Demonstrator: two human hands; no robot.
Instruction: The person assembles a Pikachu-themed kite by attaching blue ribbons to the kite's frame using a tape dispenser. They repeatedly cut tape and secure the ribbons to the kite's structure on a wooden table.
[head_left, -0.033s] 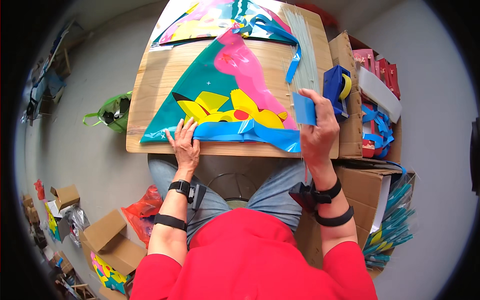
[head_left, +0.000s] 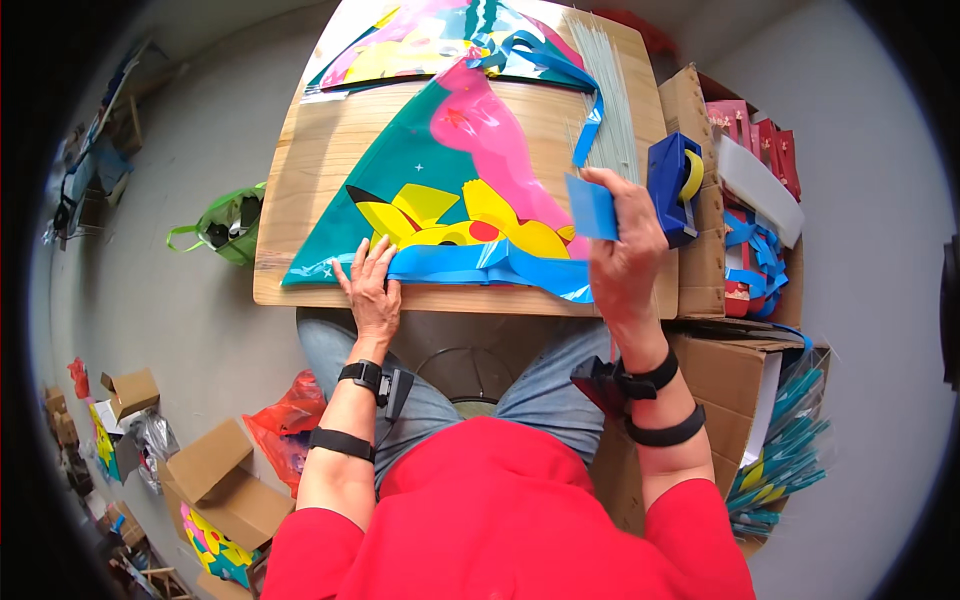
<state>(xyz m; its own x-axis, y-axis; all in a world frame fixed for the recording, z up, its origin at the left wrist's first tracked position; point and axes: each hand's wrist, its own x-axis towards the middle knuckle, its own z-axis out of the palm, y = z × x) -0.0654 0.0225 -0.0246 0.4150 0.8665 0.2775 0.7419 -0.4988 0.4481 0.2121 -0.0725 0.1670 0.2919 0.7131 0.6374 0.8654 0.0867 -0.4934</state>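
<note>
A triangular glossy plastic kite sheet [head_left: 400, 185], teal and pink with a yellow cartoon figure, lies on the wooden table [head_left: 330, 130]. Along its near edge runs a wide blue plastic ribbon [head_left: 450, 262]. My left hand [head_left: 372, 295] rests flat with fingers apart on the sheet's near edge, at the ribbon's left end. Over the sheet's near right corner, my right hand [head_left: 630, 245] grips the blue ribbon; a flat piece of it sticks up past the thumb. That hand hides part of the ribbon and the corner.
More printed sheets with blue ribbon [head_left: 430, 45] lie at the far side. A bundle of thin pale rods [head_left: 610, 110] lies at the right, beside a blue tape dispenser [head_left: 672, 190]. Cardboard boxes [head_left: 700, 270] stand right of the table; a green bag [head_left: 230, 225] stands left.
My right hand has shifted slightly left with the blue ribbon, whose raised piece now tilts left over the sheet's corner. My left hand stays in place.
</note>
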